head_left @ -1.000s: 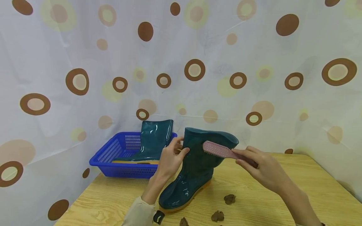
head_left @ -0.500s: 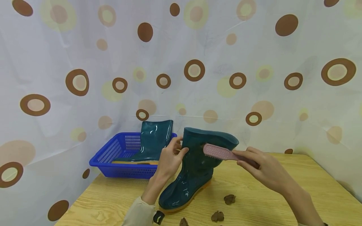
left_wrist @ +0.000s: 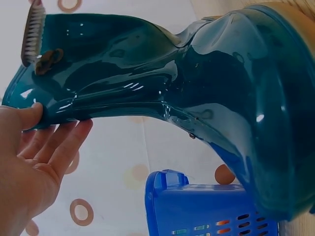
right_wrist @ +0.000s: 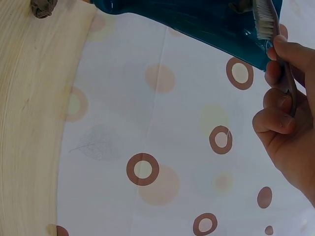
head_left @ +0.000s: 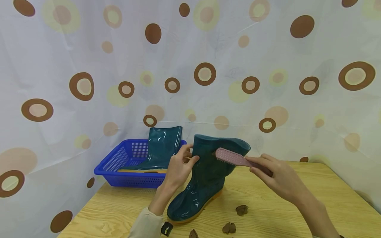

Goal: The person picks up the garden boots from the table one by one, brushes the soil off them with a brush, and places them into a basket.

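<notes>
A green rubber boot (head_left: 205, 178) with a yellowish sole stands on the wooden table, its opening upward. My left hand (head_left: 179, 167) pinches the top of its shaft between thumb and fingers. A pink brush (head_left: 233, 157) with pale bristles lies against the upper shaft, its handle gripped by my right hand (head_left: 281, 180). Beside the bristles, in the left wrist view, a brown clump (left_wrist: 47, 61) sticks to the boot. The right wrist view shows curled fingers round the brush handle.
A blue basket (head_left: 134, 180) behind on the left holds a second green boot (head_left: 163, 145). Several brown lumps (head_left: 242, 209) lie on the table (head_left: 276, 198) near the boot's toe and to its right. A dotted curtain (head_left: 226, 49) hangs behind the table.
The brush has shifted slightly down and then back up on the shaft, and now sits a little further right. The left hand and boot have barely moved.
</notes>
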Tool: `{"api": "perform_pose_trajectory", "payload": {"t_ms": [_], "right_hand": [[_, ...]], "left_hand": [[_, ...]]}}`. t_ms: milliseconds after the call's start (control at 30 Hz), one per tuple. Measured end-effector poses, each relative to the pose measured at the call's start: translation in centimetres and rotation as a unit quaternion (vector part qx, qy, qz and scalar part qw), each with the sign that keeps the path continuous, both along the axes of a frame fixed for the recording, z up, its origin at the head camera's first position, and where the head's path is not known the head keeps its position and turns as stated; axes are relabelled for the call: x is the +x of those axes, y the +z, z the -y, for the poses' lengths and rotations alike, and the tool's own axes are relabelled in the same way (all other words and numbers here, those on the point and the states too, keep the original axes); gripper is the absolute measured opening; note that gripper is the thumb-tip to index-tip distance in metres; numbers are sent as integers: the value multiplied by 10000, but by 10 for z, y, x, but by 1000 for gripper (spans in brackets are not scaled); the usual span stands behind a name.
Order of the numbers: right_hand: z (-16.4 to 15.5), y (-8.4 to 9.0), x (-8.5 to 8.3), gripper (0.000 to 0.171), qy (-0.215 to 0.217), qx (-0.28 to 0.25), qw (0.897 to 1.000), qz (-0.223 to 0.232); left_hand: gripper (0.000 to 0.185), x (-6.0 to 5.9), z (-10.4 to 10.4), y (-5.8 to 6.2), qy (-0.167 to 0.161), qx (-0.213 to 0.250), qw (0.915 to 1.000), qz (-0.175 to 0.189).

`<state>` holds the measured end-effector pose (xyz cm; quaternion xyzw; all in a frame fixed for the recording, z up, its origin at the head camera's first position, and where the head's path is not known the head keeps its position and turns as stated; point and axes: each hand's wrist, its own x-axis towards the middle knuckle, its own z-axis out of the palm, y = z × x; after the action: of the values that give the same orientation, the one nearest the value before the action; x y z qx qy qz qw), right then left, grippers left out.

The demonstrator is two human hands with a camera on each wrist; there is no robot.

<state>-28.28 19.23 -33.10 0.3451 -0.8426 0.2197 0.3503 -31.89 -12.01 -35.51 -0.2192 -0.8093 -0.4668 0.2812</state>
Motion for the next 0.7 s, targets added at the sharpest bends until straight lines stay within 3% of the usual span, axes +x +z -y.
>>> {"api": "perform_pose_trajectory", "payload": {"t_ms": [700], "right_hand": [[-8, 4, 5, 29, 129, 280, 9987, 397]], "left_hand": [[37, -3, -1, -2, 153, -21, 9999, -51]]}}
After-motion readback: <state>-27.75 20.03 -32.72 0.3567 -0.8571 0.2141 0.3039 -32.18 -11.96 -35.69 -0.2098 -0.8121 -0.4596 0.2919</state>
